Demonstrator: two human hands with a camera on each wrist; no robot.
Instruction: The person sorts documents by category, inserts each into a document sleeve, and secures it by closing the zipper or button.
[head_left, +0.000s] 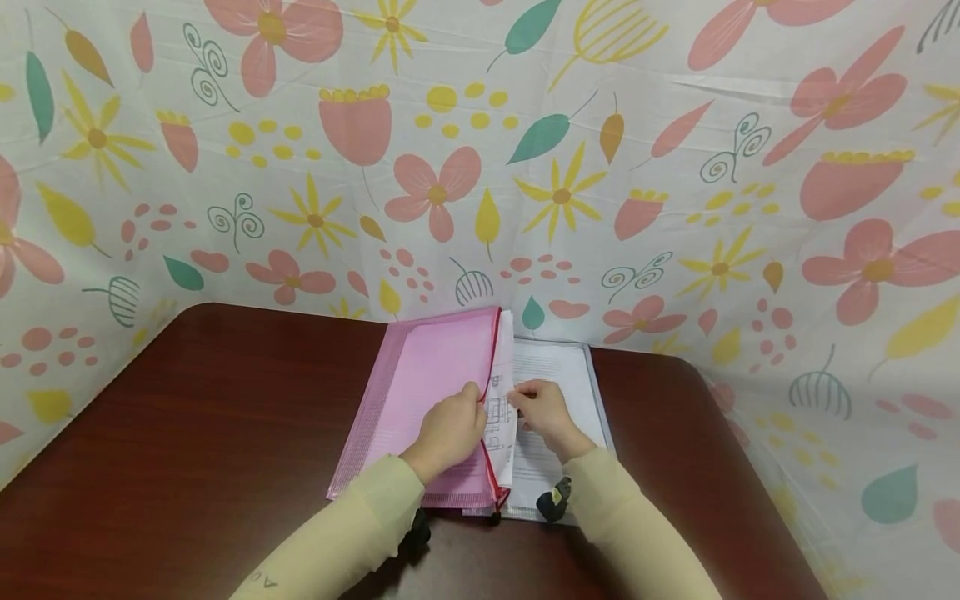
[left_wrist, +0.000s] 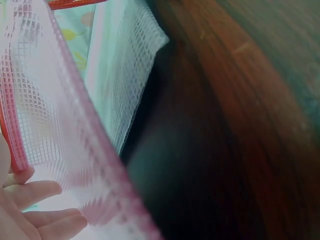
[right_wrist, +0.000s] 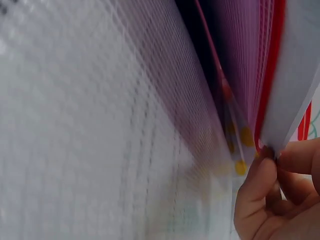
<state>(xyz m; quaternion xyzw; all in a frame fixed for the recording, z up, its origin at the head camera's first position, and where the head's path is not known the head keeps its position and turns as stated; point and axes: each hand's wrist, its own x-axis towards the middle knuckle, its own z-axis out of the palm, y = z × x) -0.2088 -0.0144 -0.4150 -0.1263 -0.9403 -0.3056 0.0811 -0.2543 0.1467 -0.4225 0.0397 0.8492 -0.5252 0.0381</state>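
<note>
A pink mesh zipper pouch with a red zipper lies tilted on the table, its opening on the right side. My left hand holds the pouch by that opening edge; in the left wrist view its fingers lie against the pink mesh. White sheets of paper with printed drawings stick out of the opening. My right hand pinches the right edge of these sheets between thumb and fingers, seen close up in the right wrist view. The rest of the sheets is inside the pouch.
A grey-edged clear mesh pouch with printed paper in it lies partly under the pink one. Both are on a dark brown wooden table. A floral curtain hangs behind and at the sides. Dark wrist straps show below the sleeves.
</note>
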